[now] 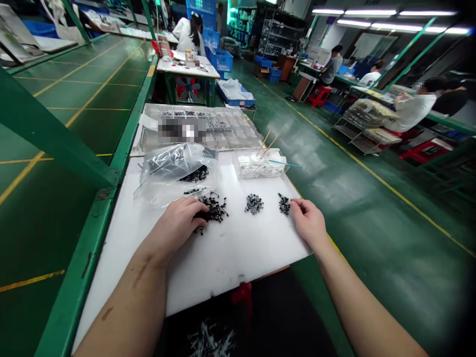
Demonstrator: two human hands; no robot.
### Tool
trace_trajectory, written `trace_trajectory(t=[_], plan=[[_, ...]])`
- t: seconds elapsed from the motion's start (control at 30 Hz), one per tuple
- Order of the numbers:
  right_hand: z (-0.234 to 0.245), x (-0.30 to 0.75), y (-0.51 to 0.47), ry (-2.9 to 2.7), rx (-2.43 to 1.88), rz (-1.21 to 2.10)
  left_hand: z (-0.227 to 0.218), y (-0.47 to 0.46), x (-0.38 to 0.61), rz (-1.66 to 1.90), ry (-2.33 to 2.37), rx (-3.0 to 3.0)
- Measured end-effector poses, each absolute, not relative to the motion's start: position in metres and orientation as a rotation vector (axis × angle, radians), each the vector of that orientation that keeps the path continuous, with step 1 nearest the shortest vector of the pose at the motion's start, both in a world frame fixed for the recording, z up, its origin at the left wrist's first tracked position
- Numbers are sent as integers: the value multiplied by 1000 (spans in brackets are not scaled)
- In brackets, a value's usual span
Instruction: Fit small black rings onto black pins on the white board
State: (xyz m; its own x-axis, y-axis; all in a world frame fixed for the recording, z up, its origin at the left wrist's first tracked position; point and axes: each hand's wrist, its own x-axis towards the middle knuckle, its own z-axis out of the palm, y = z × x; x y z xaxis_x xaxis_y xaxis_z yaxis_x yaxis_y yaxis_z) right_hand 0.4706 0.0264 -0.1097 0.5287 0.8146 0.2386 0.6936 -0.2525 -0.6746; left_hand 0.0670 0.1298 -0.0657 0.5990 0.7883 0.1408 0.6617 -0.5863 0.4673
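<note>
My left hand (182, 223) rests on the white board (238, 248), its fingers curled over the near edge of a pile of small black parts (213, 208). What the fingers grip is too small to name. My right hand (308, 220) lies at the board's right side, fingers bent and pinched beside a small heap of black parts (284, 203). Between the hands sits another small heap of dark ring-like parts (254, 204). A clear plastic bag (174, 171) with more black parts lies just beyond my left hand.
A clear plastic box (258, 164) with thin sticks stands behind the heaps. Clear compartment trays (219, 126) lie farther back. A green metal frame (92, 233) runs along the left. Other people sit at benches at the back and right. A red stool (241, 295) shows below the board.
</note>
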Motion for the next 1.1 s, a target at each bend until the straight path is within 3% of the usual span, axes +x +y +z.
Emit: trace_trajectory(t=[0.3, 0.9, 1.1], plan=[[-124, 466, 15, -1014, -1893, 114, -64, 131, 62, 493, 1135, 2444], [-119, 464, 15, -995, -1928, 70, -49, 121, 64, 989, 1144, 2026], [-89, 423, 7, -1192, -1782, 44, -55, 107, 76, 1038, 1037, 1691]])
